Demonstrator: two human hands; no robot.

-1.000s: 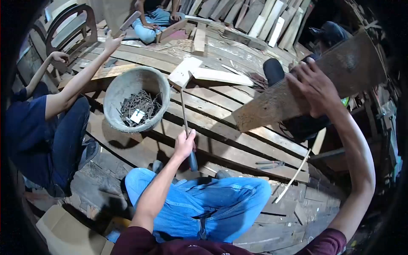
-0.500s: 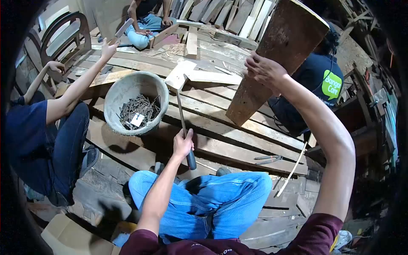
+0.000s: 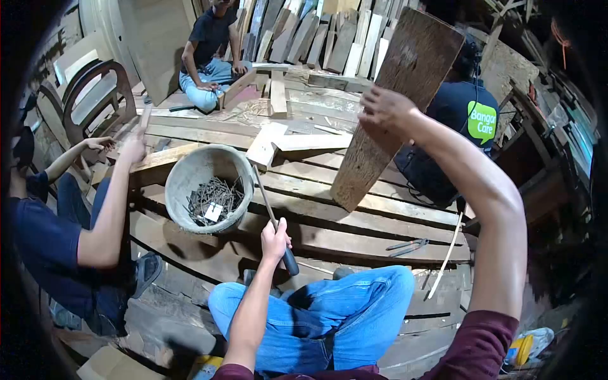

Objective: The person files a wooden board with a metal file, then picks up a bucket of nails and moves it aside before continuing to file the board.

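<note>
right of the bucket (image 3: pixel 191 166) of nails (image 3: pixel 218 195), the left hand (image 3: pixel 275 241) is closed around a black-handled tool (image 3: pixel 291 261). farther right of the bucket, the right hand (image 3: pixel 389 114) grips the edge of a tilted wooden board (image 3: pixel 415 57); pliers (image 3: pixel 408 247) lie nearer the person than the board.

Chair (image 3: pixel 98 104) with curved frame stands at left; near it sits left person (image 3: pixel 47 234), in dark blue shirt, one forearm raised; far person (image 3: pixel 212 41) sits on floor, in dark top and jeans; planks (image 3: pixel 342 47) lean in row at back; right person (image 3: pixel 465 104) shows green print on back; carton (image 3: pixel 114 366) is at bottom left; yellow thing (image 3: pixel 523 349) lies low at right.
</note>
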